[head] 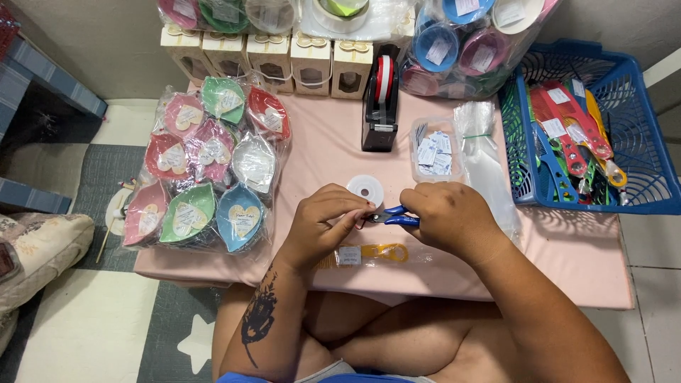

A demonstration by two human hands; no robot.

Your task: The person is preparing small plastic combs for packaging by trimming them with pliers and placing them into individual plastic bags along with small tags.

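My right hand (448,216) grips small blue-handled scissors (394,216), their tips pointing left toward my left hand (323,223). My left fingers pinch something small and thin at the scissor tips; I cannot tell what it is. On the pink table (582,262) just below my hands lies a yellow comb in a clear wrapper with a white label (369,254). A white ribbon spool (365,189) sits just above my left hand.
Bagged leaf-shaped dishes (206,170) lie at the left. A black tape dispenser (380,99), a clear box of small tags (434,150) and clear bags (486,159) stand behind. A blue basket of wrapped combs (589,135) sits at the right. Gift boxes (284,60) line the back.
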